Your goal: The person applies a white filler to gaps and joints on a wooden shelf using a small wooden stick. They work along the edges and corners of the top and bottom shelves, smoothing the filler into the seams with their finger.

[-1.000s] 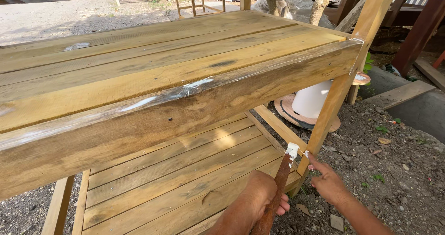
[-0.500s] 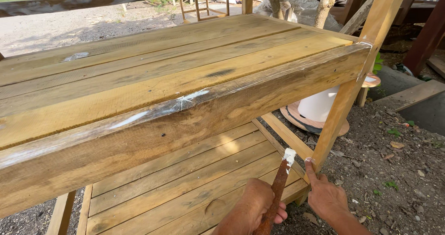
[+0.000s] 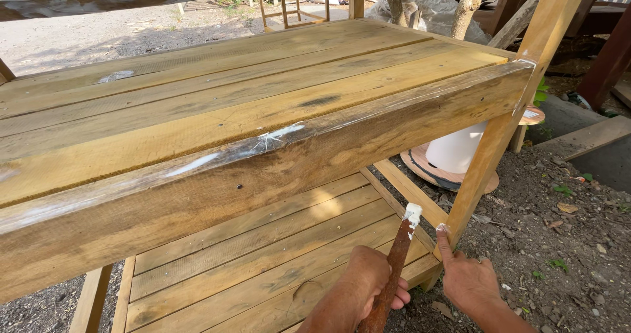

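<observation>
Gripping rusty tool (image 3: 394, 274), putty-tipped: left hand (image 3: 368, 284); right hand (image 3: 468, 282) empty, forefinger touching leg (image 3: 490, 149).

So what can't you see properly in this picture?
Head view:
- Left hand: its arm is cut off by the bottom edge.
- Rusty tool: lower end hidden by that hand and the edge.
- White bucket: mostly hidden behind the wooden leg.
</observation>
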